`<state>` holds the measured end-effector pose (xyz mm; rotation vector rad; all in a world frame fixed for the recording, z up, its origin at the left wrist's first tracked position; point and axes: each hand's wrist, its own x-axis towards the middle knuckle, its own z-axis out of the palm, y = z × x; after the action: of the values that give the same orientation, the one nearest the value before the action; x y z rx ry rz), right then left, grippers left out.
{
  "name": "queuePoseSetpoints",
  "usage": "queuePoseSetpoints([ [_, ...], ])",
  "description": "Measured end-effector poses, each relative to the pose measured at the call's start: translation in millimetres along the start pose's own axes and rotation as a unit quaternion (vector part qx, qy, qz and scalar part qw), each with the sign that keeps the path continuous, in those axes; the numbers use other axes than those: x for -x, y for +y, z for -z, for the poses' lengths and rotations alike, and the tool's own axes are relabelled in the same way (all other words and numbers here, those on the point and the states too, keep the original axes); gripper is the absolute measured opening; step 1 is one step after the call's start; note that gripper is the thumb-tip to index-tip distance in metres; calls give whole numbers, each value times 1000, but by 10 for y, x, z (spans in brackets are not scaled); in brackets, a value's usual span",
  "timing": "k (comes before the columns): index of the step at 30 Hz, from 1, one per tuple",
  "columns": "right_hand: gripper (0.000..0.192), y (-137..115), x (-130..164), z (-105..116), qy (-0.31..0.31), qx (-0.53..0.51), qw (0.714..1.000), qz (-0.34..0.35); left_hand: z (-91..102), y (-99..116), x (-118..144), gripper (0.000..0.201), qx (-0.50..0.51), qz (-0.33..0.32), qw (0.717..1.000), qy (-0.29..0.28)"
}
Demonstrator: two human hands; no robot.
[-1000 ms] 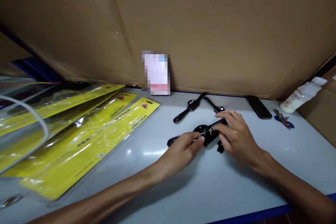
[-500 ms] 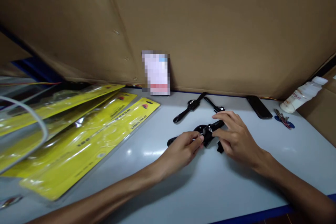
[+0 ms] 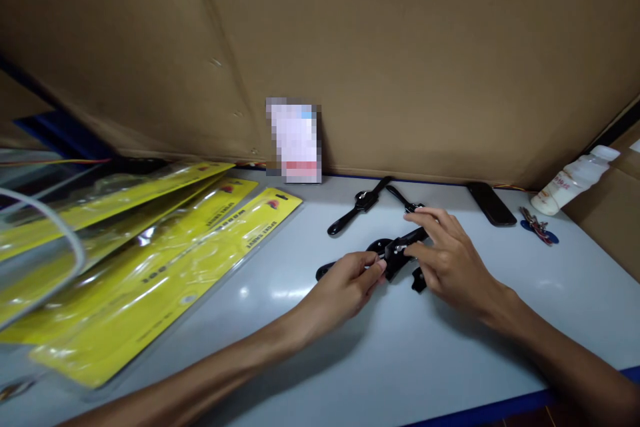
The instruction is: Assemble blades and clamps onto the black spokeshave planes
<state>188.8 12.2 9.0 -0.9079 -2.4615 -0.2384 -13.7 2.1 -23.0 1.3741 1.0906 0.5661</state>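
One head camera looks forward and down (close) over the table [image 3: 450, 347].

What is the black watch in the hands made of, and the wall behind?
The watch strap looks like matte black rubber or plastic, with a small shiny clasp that may be metal. The wall looks like plain brown cardboard: dull, with creases.

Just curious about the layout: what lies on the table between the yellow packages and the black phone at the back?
In the head view, a black watch lies between the yellow packages and the black phone, beside a loose strap.
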Motion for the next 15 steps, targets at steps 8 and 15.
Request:
queuePoseSetpoints([
  [8,37,17,0,6,3,-7,1000,-8,2,3,3,43,-4,0,1000,2],
  [15,33,43,-8,-3,35,-22,999,-32,0,-13,-15,39,-6,4,1000,-4],
])
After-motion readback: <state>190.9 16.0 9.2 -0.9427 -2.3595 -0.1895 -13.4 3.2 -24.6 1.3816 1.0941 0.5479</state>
